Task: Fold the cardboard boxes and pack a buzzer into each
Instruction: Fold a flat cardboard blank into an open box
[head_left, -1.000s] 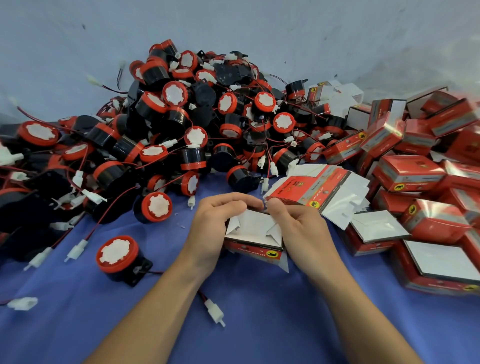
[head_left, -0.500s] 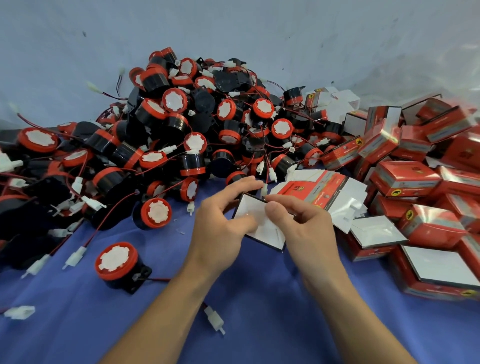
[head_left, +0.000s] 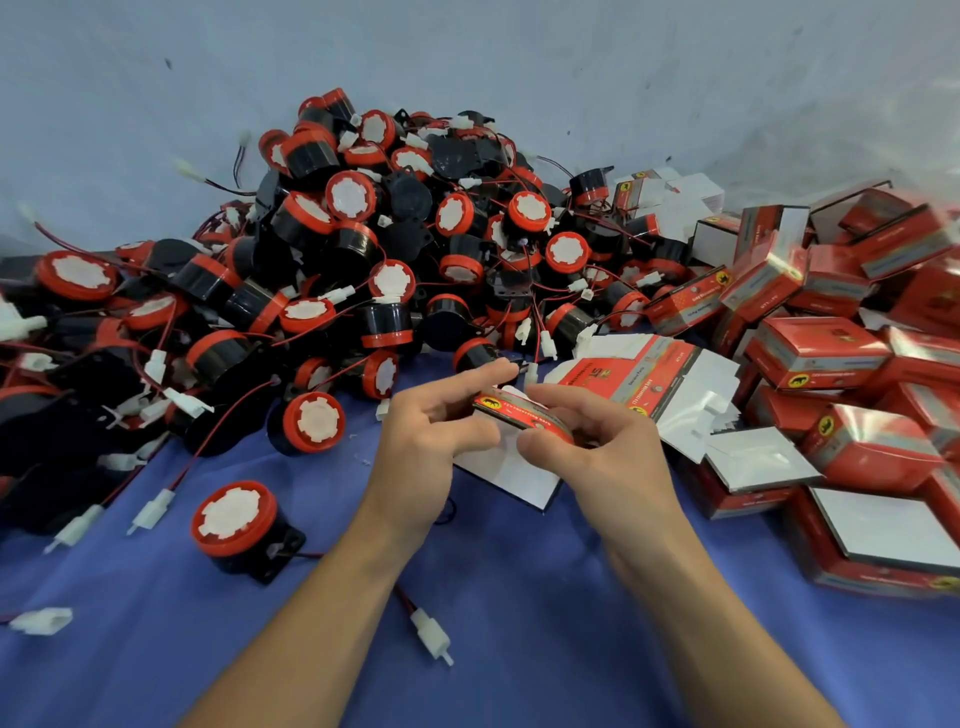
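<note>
Between left grip (head_left: 431, 441), pinching a white flap, and right grip (head_left: 602, 452), curled round the red edge, a part-folded cardboard box (head_left: 511, 410), buzzer pile (head_left: 363, 249) beyond

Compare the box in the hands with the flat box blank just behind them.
The held box is folded into shape, pinched between the left hand and right hand; the flat blank lies unfolded and untouched. The held box is tilted, showing a white panel; the flat blank shows its red printed face. Both are red with yellow logos.
</note>
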